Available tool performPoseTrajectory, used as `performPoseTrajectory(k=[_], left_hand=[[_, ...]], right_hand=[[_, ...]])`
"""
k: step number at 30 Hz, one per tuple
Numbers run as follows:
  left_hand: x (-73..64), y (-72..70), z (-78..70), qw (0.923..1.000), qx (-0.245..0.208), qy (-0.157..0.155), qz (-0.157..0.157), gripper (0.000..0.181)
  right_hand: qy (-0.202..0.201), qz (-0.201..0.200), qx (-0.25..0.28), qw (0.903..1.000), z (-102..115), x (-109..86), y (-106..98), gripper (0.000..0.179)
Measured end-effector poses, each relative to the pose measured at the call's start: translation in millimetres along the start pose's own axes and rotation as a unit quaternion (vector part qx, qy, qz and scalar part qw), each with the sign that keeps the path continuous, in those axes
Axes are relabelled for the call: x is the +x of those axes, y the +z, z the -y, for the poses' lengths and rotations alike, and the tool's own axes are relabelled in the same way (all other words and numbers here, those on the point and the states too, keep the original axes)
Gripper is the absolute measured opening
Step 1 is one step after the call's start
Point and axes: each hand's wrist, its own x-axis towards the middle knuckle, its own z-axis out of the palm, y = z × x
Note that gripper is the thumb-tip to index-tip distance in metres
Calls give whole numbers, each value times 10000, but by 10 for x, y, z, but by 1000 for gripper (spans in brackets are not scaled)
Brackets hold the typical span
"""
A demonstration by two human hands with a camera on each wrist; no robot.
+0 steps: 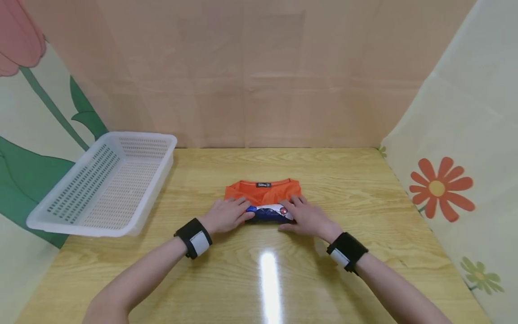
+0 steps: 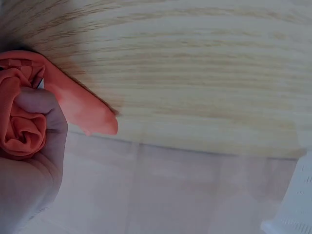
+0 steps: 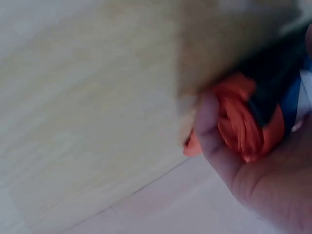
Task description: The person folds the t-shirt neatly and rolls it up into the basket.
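An orange shirt [image 1: 259, 191] lies on the table, its collar and black neck label toward the back. Its near part is rolled into a tube with a dark blue and white print [image 1: 268, 213] outward. My left hand [image 1: 228, 215] grips the left end of the roll; in the left wrist view the spiralled orange end [image 2: 22, 134] shows beside the curled hand. At the right end, my right hand [image 1: 309, 219] holds the roll, and the right wrist view shows its fingers bent round the bunched orange cloth [image 3: 241, 122]. Some fingertips are hidden by the cloth.
A white perforated plastic basket [image 1: 155, 198] stands at the table's left back. The wooden table [image 1: 344, 175] meets a pinkish-tan backdrop [image 1: 275, 90] behind. Flower-printed sheets hang at the left and right [image 1: 477, 135].
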Motion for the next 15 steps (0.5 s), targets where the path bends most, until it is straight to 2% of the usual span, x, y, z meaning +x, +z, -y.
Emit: performPoseTrajectory(k=[3,6,9,12,15], left_hand=[[17,-3,-2,9992,-301,-193,176,47],[28,-21,-3,9966,-639,-388,342,52],[27,-31,-1,9944,-796,-514,464,55],[8,-17,-5,9965,-521,-530,379,57],[-27,23,-22,9992,214,-350,12,64]], right_hand=[[-87,-586,-319,9977,26,-32,80,75],[-254,-1084,-591,9920,39,-28,124,64],[-363,-1243,-688,9892,45,-17,141,50],[-433,-1126,-645,9906,42,-9,132,40],[-528,-951,-500,9928,29,5,105,35]])
